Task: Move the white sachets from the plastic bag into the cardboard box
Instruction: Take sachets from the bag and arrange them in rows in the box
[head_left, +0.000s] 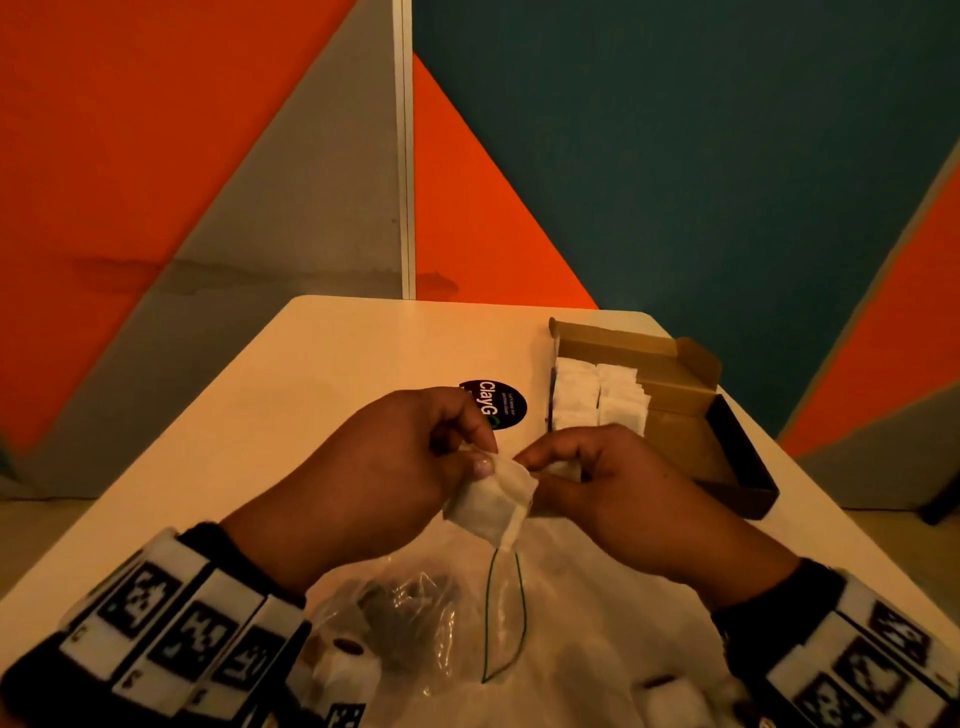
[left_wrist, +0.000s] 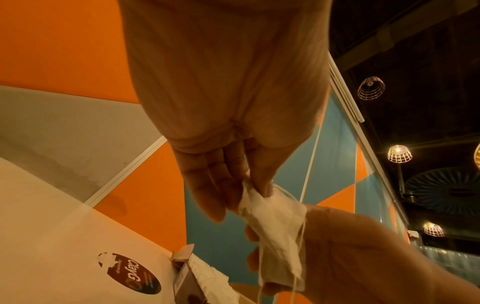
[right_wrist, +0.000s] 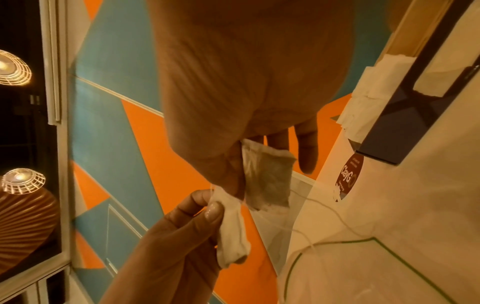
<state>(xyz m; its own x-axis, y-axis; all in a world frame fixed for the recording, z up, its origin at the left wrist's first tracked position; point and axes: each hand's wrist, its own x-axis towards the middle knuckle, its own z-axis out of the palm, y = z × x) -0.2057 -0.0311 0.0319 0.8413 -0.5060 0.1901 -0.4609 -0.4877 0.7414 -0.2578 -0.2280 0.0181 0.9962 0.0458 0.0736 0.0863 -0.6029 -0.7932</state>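
White table (head_left: 322, 374) spreads out under both hands, and the cardboard box (head_left: 691, 415) sits beyond the right fingertips, open, two rows of white sachets (head_left: 597, 397) already packed at its far end. Below the wrists lies the clear plastic bag (head_left: 467, 613), crumpled flat, green-edged. Just past the left knuckles, a round black sticker (head_left: 506, 402) on the tabletop. Now the hands: left hand (head_left: 374, 467) pinches the corner of a white sachet (head_left: 491, 506) between thumb and forefinger, up in the air above the bag. Right hand (head_left: 618, 483) meets it fingertip to fingertip, thumb and forefinger nipping a second sachet (right_wrist: 267, 176), darker contents showing through, thin strings (right_wrist: 306, 232) trailing down
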